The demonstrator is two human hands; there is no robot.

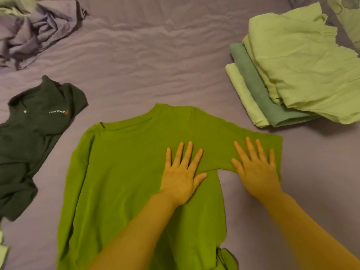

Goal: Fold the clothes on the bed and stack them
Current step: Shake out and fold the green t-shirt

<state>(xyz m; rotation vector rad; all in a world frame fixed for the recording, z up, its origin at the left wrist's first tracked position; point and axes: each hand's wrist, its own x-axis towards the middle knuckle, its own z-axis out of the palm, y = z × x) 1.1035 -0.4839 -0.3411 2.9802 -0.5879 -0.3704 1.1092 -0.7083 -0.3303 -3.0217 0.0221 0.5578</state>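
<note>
Hands flat, nothing gripped: left hand (182,176) lies with straight spread fingers on the chest of the green shirt (126,172); right hand (257,170) lies the same way on the shirt's right sleeve (259,141), which sticks out sideways to the right. Both palms press cloth to the bed (155,55).

Handling, judged: thin knit, light, limp, no stiffness; will drape and crease wherever lifted. Best taken by pinching the sleeve cuff edge at far right, or the shoulder seam, then carried across the body.

Appearance: bright green, plain, long body running toward the near edge, left side already turned in along a lengthwise fold. Lies centre-near.

Surroundings: folded pale-green stack (292,75) far right; dark shirt (35,137) left, unfolded; crumpled lilac cloth (35,30) far left.
</note>
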